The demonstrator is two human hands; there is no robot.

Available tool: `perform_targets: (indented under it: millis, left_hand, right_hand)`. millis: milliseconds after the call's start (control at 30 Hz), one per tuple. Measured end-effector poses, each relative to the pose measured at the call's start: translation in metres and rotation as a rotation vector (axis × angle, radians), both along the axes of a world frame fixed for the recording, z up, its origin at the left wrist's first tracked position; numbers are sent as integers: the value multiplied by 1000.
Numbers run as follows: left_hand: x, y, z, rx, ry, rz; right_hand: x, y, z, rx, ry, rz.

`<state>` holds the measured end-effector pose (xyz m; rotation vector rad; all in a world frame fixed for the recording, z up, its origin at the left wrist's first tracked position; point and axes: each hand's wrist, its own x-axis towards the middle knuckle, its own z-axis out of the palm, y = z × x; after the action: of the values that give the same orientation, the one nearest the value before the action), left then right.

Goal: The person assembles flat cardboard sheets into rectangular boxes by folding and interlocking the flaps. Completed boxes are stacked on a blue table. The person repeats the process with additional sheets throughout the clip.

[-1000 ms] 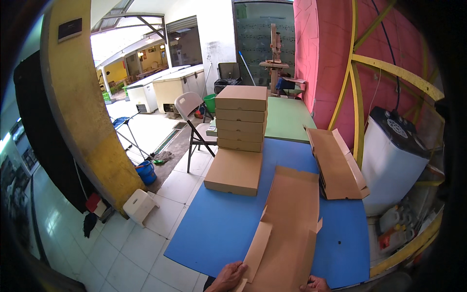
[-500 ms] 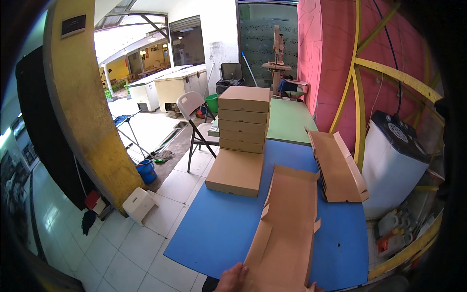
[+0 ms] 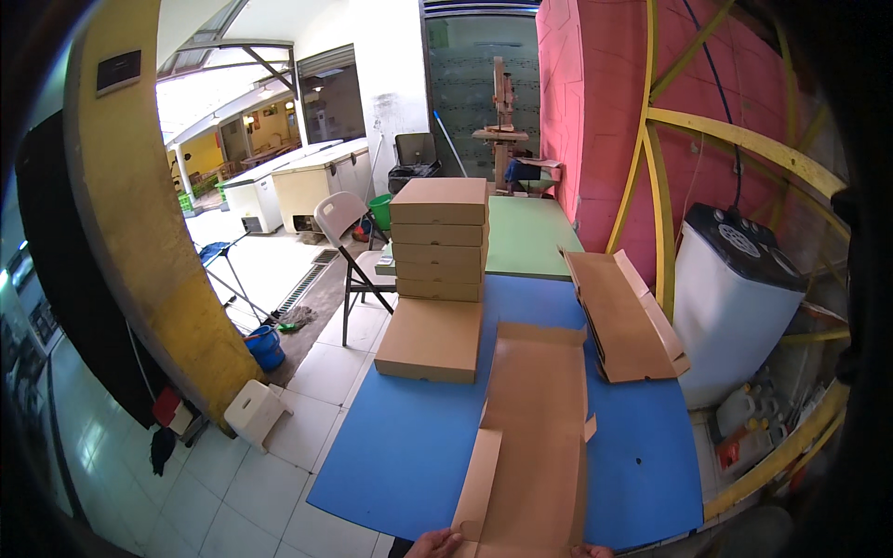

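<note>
A long unfolded brown cardboard box (image 3: 535, 437) lies on the blue table, running away from me. Its left side panel (image 3: 481, 479) is bent inward. At the near left corner my left hand (image 3: 434, 544) has its fingers closed on the cardboard edge. Only the fingers of my right hand (image 3: 592, 551) show, at the lower rim of the picture, closed against the near right corner. To the right lies a second, partly folded cardboard box (image 3: 625, 321). Beyond the left side, several closed boxes (image 3: 439, 237) are stacked on or just behind a closed flat box (image 3: 430, 337).
The blue table (image 3: 391, 456) meets a green table (image 3: 530, 232) at the far end. A folding chair (image 3: 344, 219) and a white stool (image 3: 256, 414) stand to the left. On the right are a yellow metal frame (image 3: 659, 186) and a white washing machine (image 3: 730, 302).
The long cardboard's left side panel has bent further inward and its small left flap no longer sticks up. Both hands sit slightly lower in the picture. The view has shifted somewhat.
</note>
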<state>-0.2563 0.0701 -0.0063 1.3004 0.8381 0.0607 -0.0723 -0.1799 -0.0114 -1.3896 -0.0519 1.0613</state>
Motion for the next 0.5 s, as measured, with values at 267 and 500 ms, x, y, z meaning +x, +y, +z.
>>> perform_targets:
  millis: [267, 500]
  left_hand:
    - [-10, 2, 14, -70, -36, -210]
    - [-2, -1, -1, -106, -95, -152]
  right_hand:
    - [0, -6, -2, 46, -77, -91]
    - [0, -7, 1, 58, -7, -127]
